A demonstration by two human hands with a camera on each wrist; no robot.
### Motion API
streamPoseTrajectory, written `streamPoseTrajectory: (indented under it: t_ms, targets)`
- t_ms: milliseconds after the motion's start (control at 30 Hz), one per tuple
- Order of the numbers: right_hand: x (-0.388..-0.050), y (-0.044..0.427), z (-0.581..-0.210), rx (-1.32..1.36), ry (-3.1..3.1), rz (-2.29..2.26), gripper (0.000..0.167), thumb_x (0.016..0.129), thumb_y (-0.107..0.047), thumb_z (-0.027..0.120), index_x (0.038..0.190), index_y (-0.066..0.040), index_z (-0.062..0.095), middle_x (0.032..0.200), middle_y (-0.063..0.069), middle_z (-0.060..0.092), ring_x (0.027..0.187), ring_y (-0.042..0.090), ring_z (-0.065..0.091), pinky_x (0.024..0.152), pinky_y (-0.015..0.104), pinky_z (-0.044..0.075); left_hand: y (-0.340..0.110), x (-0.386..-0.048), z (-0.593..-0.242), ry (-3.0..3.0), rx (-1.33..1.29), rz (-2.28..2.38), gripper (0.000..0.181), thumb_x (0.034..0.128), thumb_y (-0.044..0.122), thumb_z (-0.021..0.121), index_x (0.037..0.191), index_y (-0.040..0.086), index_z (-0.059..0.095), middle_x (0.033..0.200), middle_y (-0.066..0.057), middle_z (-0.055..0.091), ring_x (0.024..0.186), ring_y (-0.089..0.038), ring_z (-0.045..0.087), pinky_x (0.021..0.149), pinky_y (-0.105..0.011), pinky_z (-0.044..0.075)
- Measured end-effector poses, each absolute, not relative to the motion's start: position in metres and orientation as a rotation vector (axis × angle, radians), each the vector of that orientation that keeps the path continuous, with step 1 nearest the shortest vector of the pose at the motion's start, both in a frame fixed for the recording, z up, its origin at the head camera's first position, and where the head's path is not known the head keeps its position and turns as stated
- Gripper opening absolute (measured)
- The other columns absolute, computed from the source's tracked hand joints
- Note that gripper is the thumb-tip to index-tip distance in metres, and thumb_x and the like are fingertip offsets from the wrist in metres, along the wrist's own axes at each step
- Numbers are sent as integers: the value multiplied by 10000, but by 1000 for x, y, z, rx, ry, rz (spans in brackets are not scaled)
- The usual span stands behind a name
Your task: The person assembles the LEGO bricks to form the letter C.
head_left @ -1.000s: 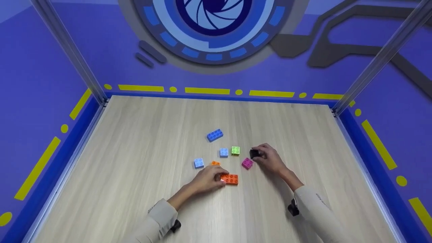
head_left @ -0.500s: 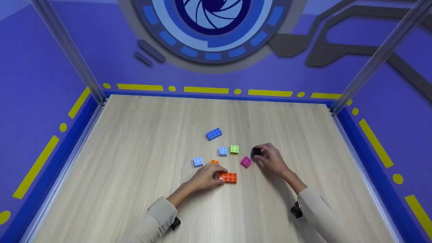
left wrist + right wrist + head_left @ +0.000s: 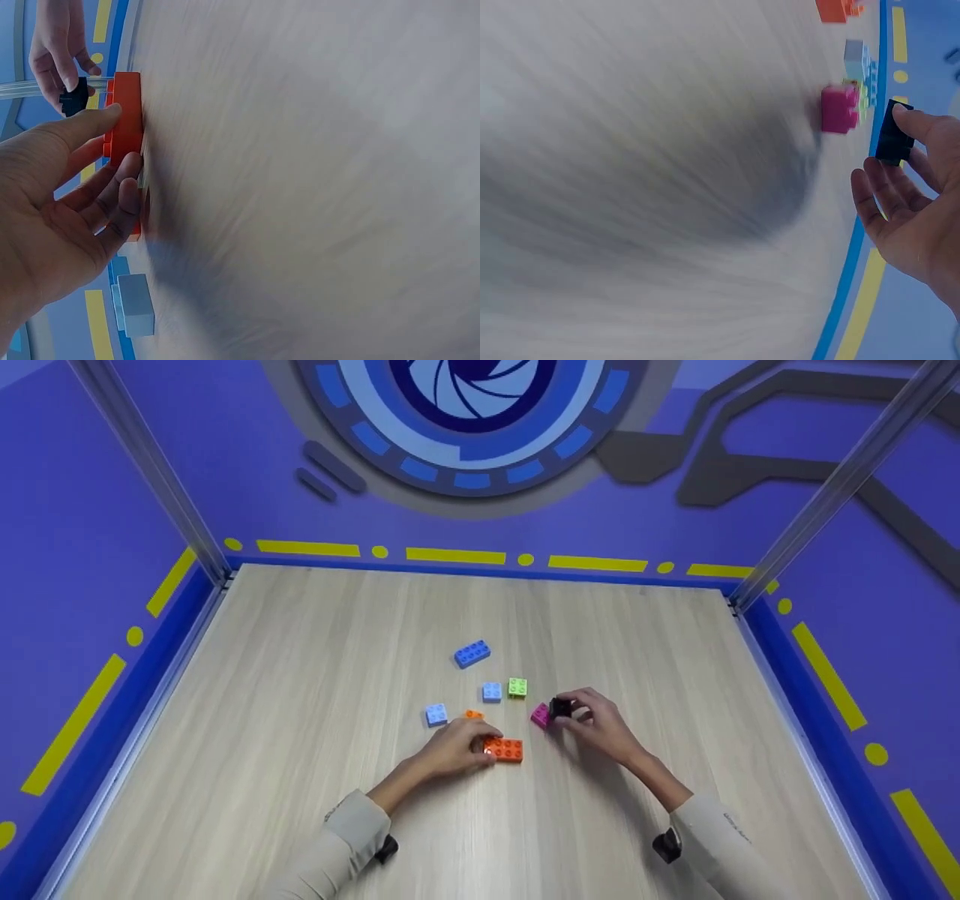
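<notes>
At the left, a pale beige sleeve bears small dark lettering on its cuff, too tiny to read. Next comes a light-blue square brick, four studs up. The left hand pinches the left end of a red-orange brick, long, eight-studded, flat on the wooden table. An orange brick is mostly hidden behind that hand. Farther back lies a long blue brick, set askew, then a second light-blue brick and a lime-green one, side by side. A magenta brick sits turned at an angle. Near it the right hand pinches a plain black brick, held above the table. The right sleeve also carries lettering, illegible.
</notes>
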State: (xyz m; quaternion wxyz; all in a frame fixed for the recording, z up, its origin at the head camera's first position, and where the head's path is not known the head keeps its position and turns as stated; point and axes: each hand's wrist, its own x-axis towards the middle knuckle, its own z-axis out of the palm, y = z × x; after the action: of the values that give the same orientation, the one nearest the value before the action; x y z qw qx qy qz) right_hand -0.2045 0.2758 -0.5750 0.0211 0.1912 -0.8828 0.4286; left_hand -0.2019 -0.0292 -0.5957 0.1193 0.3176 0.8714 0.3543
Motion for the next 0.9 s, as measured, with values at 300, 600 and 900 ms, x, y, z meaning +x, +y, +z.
streamPoseTrajectory:
  t_ms: [300, 600, 900]
  targets:
    - [-189, 259, -580, 642, -2720, 1393, 403, 860, -84, 811, 1240, -45, 683, 1156, 130, 690, 1000, 245, 659, 787, 352, 588, -29, -202, -597, 2567, 969, 1059, 344, 874, 196, 803, 1194, 84, 743, 1122, -56, 758, 1001, -192, 659, 900, -352, 508]
    - [-177, 245, -585, 694, -2756, 1423, 411, 833, -89, 835, 1218, -60, 696, 1128, 129, 689, 996, 253, 671, 823, 449, 599, -28, -200, -597, 2555, 951, 1083, 331, 879, 166, 791, 1192, 69, 742, 1131, -64, 756, 1027, -202, 665, 927, -385, 516]
    - [-173, 233, -593, 700, -2777, 1468, 398, 841, -143, 837, 1212, -86, 703, 1167, 110, 688, 1029, 236, 654, 861, 400, 580, -28, -200, -599, 2553, 957, 1105, 340, 865, 150, 798, 1190, 68, 740, 1117, -74, 748, 994, -206, 653, 901, -370, 511]
